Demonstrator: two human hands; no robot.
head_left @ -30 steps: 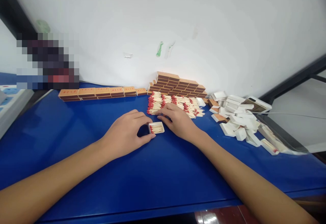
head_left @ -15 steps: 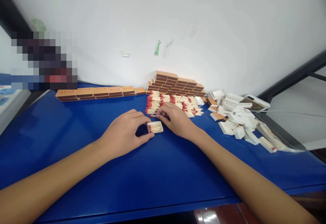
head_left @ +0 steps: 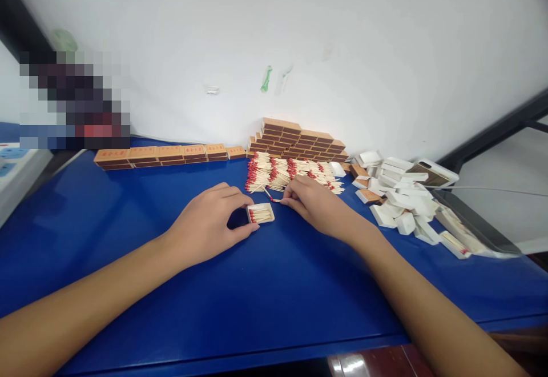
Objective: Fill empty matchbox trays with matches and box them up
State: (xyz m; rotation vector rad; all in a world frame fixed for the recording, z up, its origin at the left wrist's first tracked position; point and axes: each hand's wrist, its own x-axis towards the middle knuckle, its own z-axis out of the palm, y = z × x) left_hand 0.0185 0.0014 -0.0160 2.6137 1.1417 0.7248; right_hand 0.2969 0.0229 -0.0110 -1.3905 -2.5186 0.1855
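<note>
My left hand (head_left: pixel 216 214) grips a small white matchbox tray (head_left: pixel 269 221) by its left end, thumb in front and fingers behind. Red-headed matches (head_left: pixel 260 213) lie inside that tray, heads to the left. Just to the right and slightly behind it, my right hand (head_left: pixel 306 200) is closed in a pinch on a match (head_left: pixel 277 200) whose red head points left. Another loose match (head_left: pixel 267 193) lies close to that head. Behind my right hand spreads a big pile of matches (head_left: pixel 278 171), partly covered by the hand.
Filled-looking matchboxes are stacked (head_left: pixel 295 137) against the wall, with a row of matchboxes (head_left: pixel 171 154) running left. At the right lie a heap of white trays (head_left: pixel 398 194), a phone (head_left: pixel 434 172) and a dark case (head_left: pixel 475 223). A power strip (head_left: pixel 17 163) stands at the far left.
My right hand has moved right, away from the front left of the pile, and a match now shows in its fingertips. My left hand and the tray have stayed in place.
</note>
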